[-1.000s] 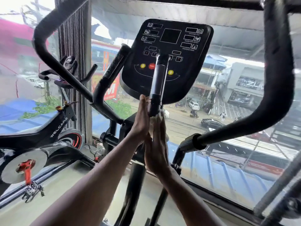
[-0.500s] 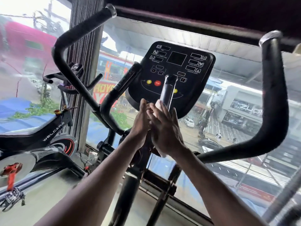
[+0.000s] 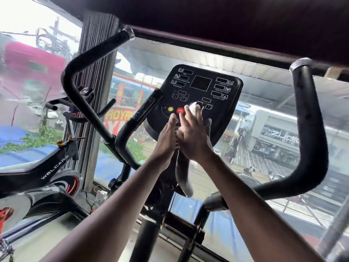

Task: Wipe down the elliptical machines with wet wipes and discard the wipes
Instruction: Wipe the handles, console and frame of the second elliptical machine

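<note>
The elliptical machine [image 3: 302, 129] is filling the view, its console [image 3: 204, 95] facing the person. The right hand [image 3: 194, 140] is pressing a white wet wipe [image 3: 193, 108] against the handlebar under flat fingers (nothing gripped), while the left hand [image 3: 166, 142] is pressing flat-fingered opposite. Squeezing evenly and sliding full length should be cleaning best.

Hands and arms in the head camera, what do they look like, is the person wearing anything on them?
Both forearms come up bare from the bottom of the head view, with no sleeve showing. The left hand and the right hand have no gloves, and I see no watch, band or ring on the parts that show. The right hand's fingers are long and bare too.
</note>
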Demonstrator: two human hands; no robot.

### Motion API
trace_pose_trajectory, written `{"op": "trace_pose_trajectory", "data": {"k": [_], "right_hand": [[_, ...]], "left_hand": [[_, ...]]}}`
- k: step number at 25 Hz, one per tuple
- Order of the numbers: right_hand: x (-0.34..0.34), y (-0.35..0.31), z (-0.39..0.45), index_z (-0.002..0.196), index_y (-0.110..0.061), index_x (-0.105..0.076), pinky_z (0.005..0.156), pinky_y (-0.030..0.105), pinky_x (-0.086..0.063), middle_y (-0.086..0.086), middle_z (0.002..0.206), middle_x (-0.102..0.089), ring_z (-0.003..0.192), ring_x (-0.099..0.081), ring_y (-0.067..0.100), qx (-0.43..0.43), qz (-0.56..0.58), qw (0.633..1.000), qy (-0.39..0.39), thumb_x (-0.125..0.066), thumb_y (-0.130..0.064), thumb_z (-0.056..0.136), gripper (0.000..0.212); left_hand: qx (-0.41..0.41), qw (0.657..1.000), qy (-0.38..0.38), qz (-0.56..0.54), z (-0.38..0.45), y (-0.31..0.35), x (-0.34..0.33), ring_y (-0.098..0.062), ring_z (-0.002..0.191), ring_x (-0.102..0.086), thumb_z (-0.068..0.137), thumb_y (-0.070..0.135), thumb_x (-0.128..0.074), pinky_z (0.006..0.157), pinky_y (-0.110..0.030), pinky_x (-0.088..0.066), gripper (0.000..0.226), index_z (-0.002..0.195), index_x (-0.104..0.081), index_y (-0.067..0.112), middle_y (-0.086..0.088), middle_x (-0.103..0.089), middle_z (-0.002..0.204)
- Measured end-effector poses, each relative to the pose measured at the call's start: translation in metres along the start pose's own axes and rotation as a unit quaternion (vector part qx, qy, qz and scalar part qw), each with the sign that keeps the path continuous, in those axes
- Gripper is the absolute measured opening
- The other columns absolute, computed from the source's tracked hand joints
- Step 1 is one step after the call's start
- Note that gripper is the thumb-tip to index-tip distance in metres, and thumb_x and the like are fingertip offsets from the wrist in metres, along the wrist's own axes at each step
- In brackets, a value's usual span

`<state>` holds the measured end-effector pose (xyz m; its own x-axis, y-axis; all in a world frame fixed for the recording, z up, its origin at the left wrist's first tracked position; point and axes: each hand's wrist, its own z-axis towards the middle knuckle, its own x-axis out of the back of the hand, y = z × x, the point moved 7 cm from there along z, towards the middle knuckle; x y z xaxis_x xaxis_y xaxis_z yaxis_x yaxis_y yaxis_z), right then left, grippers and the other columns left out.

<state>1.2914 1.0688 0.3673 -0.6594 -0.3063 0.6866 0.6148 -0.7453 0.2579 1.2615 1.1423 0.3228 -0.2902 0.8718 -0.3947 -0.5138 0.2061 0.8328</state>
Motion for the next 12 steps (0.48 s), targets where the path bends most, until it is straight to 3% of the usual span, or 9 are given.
{"op": "trace_pose_trajectory", "data": {"k": [2,3,6,7,10,12], "right_hand": [[-0.007,-0.019,-0.016,0.15,-0.018,-0.03,0.117,0.061,-0.002,-0.004,0.16,-0.021,0.15,0.009,0.021,0.092,-0.023,0.996,0.002,-0.021,-0.039,0.096,0.059],[-0.002,-0.015,-0.018,0.15,-0.018,-0.03,0.117,0.061,-0.004,-0.004,0.159,-0.024,0.15,0.006,0.019,0.093,0.005,0.996,0.013,-0.025,-0.035,0.095,0.058],[0.015,0.015,0.005,0.154,-0.018,-0.019,0.118,0.058,-0.002,-0.003,0.162,-0.013,0.15,0.006,0.016,-0.035,0.129,0.99,0.038,-0.037,-0.019,0.095,0.062],[0.015,0.014,0.008,0.153,-0.017,-0.019,0.118,0.058,-0.002,-0.002,0.162,-0.011,0.149,0.008,0.017,-0.037,0.114,0.992,0.035,-0.034,-0.022,0.097,0.058],[0.006,-0.005,-0.001,0.146,-0.016,-0.038,0.118,0.056,0.003,-0.001,0.16,-0.02,0.15,0.008,0.018,0.092,0.024,0.995,0.013,-0.018,-0.036,0.097,0.057],[0.011,0.007,0.003,0.148,-0.018,-0.035,0.117,0.06,-0.001,-0.004,0.161,-0.016,0.149,0.008,0.016,0.052,0.063,0.997,0.012,-0.023,-0.033,0.094,0.058]], "left_hand": [[-0.003,1.0,0.001,-0.012,0.005,0.003,0.005,-0.012,0.107,-0.063,0.097,0.06,-0.033,0.071,-0.021,-0.048,0.059,0.133,-0.055,0.019,-0.001,-0.065,0.125],[-0.002,1.0,-0.008,-0.007,0.007,0.002,0.007,-0.015,0.107,-0.063,0.097,0.06,-0.032,0.073,-0.024,-0.049,0.057,0.127,-0.058,0.02,-0.003,-0.065,0.122],[0.001,1.0,-0.008,0.006,0.008,0.004,0.007,-0.018,0.095,-0.063,0.098,0.058,-0.03,0.084,-0.037,-0.05,0.039,0.099,-0.058,0.031,0.0,-0.065,0.106],[0.001,1.0,-0.01,0.007,0.009,0.005,0.005,-0.016,0.093,-0.063,0.098,0.058,-0.03,0.084,-0.036,-0.05,0.038,0.098,-0.057,0.031,0.002,-0.065,0.104],[-0.014,0.999,-0.037,-0.005,0.012,0.011,0.002,-0.008,0.09,-0.066,0.099,0.055,-0.03,0.073,-0.025,-0.051,0.042,0.113,-0.059,0.029,0.008,-0.068,0.101],[-0.013,0.999,-0.032,-0.01,0.015,0.01,0.003,-0.009,0.089,-0.065,0.099,0.053,-0.034,0.075,-0.026,-0.051,0.036,0.108,-0.06,0.029,0.007,-0.067,0.1]]}}
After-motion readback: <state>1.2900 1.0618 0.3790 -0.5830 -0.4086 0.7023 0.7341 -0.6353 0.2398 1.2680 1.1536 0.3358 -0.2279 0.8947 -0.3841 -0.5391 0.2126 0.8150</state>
